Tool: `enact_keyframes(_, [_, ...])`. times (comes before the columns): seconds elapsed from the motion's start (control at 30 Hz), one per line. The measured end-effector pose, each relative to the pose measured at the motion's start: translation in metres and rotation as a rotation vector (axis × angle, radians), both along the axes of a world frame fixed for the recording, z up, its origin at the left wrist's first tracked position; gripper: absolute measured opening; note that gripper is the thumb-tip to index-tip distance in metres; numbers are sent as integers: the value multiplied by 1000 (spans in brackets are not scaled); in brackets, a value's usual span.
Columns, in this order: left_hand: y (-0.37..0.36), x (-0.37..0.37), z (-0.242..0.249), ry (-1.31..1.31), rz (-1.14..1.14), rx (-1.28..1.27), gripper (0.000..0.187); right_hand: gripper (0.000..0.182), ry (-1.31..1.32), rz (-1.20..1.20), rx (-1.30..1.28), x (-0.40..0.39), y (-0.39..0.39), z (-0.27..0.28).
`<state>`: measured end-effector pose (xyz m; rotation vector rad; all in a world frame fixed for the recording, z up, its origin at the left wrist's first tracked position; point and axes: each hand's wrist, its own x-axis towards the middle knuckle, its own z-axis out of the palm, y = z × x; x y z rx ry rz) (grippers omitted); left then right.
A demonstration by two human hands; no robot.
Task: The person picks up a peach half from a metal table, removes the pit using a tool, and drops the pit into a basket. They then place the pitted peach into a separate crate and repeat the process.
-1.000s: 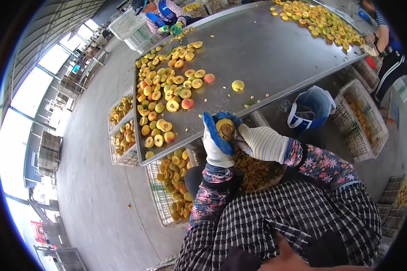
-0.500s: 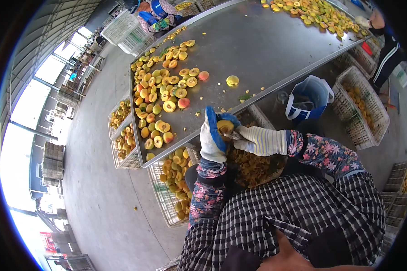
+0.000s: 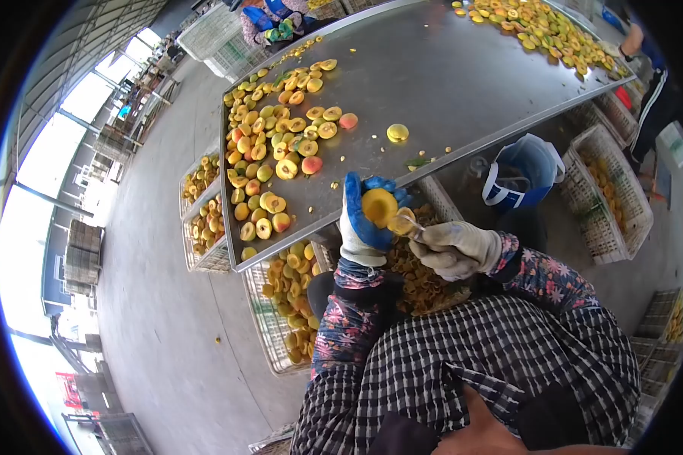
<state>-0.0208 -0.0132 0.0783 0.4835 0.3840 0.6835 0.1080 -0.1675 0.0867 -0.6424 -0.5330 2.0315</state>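
My left hand [image 3: 363,231], in a white glove with a blue coated palm, is closed around a halved peach [image 3: 379,205]. The cut face points up and shows a smooth hollow in the middle. In the pale glove of my right hand [image 3: 457,249] is a small pitting spoon, its handle partly hidden by the fingers. A round, yellow-brown cut-out piece [image 3: 401,222] sits at the spoon's tip, right beside the peach half. Below both hands, a container of brown peach scraps [image 3: 421,288] is partly covered by my arms.
A metal table [image 3: 402,76] with a raised rim carries many peach halves [image 3: 281,144] at left and another heap [image 3: 535,30] far right. A crate of peach halves [image 3: 288,303] stands at lower left, a blue bucket [image 3: 525,171] at right. Co-workers sit at the far edges.
My right hand has turned and drawn slightly down and away from the peach half, bringing out a round piece at the spoon's tip. The peach's hollow now faces up.
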Motion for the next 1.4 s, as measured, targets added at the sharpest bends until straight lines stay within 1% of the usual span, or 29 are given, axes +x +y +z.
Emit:
enact_keyframes(0.03, [6,-5,-3,40,28,5,42,36,-60,-4,-7,4,-5,0])
enact_keyframes(0.07, [17,-17,-15,79,-8,34,43,36,-173,47,-79,13,-4,-20])
enact_keyframes(0.13, [38,-50,-18,475,-157,487,39,39,-1172,65,568,17,-12,-44])
enact_keyframes(0.17, [47,-70,-16,681,-227,709,37,41,-1442,143,607,17,-16,-49])
enact_keyframes(0.2, [43,-90,-2,816,-146,938,35,44,-1708,240,644,14,-18,-48])
enact_keyframes(0.23, [40,-112,13,952,-63,1167,34,48,-1742,405,352,11,-22,-40])
enact_keyframes(0.27, [61,-142,-4,1121,-120,1227,35,52,-1684,381,398,15,-27,-51])
enact_keyframes(0.3, [85,-168,-21,1293,-182,1282,38,57,-1628,377,436,16,-31,-47])
enact_keyframes(0.37, [105,-186,-13,1469,-144,1481,42,54,-1688,457,367,11,-28,-34])
enact_keyframes(0.4, [114,-189,-11,1556,-130,1581,44,53,-1683,467,374,10,-25,-37])
enact_keyframes(0.43, [134,-182,-17,1419,-138,1437,49,53,-1679,477,379,10,-21,-41])
enact_keyframes(0.5, [173,-150,-28,1397,-76,1395,51,52,-1662,494,411,12,-13,-48])
enact_keyframes(0.57, [217,-103,-51,1374,31,1452,55,53,-1632,508,454,18,3,-63])
enact_keyframes(0.63, [251,-57,-69,1544,-52,1458,59,53,-1600,503,425,23,10,-67])
enact_keyframes(0.7, [288,-20,-97,1569,-213,1326,65,52,-1567,483,371,26,8,-68])
enact_keyframes(0.73, [308,-3,-124,1622,-202,1251,70,54,-1560,477,374,31,11,-73])
enact_keyframes(0.77, [321,11,-143,1660,-246,1193,72,55,-1551,471,376,34,11,-79])
enact_keyframes(0.83, [301,35,-149,2006,-104,1273,70,58,-1530,461,382,39,11,-85])
enact_keyframes(0.87, [299,42,-143,2008,-113,1205,69,59,-1537,465,363,40,11,-86])
enact_keyframes(0.97, [304,35,-139,1915,-213,1265,64,56,-1556,419,372,38,12,-74])
enact_keyframes(1.0, [304,26,-138,1756,-185,1224,51,54,-1550,413,366,38,12,-73])
enact_keyframes(1.07, [294,9,-130,1030,-105,693,45,51,-1534,399,358,39,19,-71])
enact_keyframes(1.1, [283,-1,-123,671,-64,427,41,50,-1522,345,346,37,21,-63])
enact_keyframes(1.17, [235,-15,-80,131,-38,61,43,48,-1497,242,310,28,23,-41])
enact_keyframes(1.2, [205,-20,-56,20,-58,45,46,45,-1506,127,375,25,25,-40])
enact_keyframes(1.23, [177,-23,-41,-47,-72,-5,47,42,-1516,12,437,21,27,-38])
enact_keyframes(1.3, [127,-26,-19,-139,-65,-111,50,37,-1486,-111,483,13,37,-18])
enact_keyframes(1.37, [94,-22,-17,-90,37,-127,54,35,-1420,-342,622,3,44,-3])
enact_keyframes(1.4, [77,-20,-16,-89,79,-129,55,36,-1467,-376,628,-2,47,7])
